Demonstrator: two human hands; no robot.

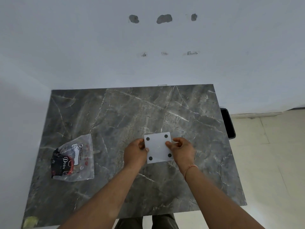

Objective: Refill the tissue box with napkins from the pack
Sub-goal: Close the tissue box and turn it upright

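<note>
Two hands are meeting at the lower centre of the frame, over a grey marble-patterned table (pixel 115 113) that is filling the middle of the view. A white wall (pixel 82 47) with several chipped patches is rising behind the table at the top of the frame. At the right edge of the table, a black bin (pixel 228 123) is standing on the pale tiled floor (pixel 272 154). A yellowish patch (pixel 30 221) is showing at the lower left corner of the table. Nothing is lying between the hands and the other items.

The napkin pack (pixel 74 158), a clear plastic bag with black and red printing, is lying flat at the lower left of the tabletop, well apart from both hands and untouched.

The tissue box (pixel 158 148) is showing a flat white square face with four dark round pads, one near each corner. The left hand (pixel 135 154) is gripping its left edge, fingers curled over the rim. The right hand (pixel 182 150) is pinching its right edge, thumb lying on the white face. Both grips are narrow and closed on the box. Whether the box is resting on the table or being held just above it cannot be determined. A thin orange band (pixel 191 167) is circling the right wrist.
</note>
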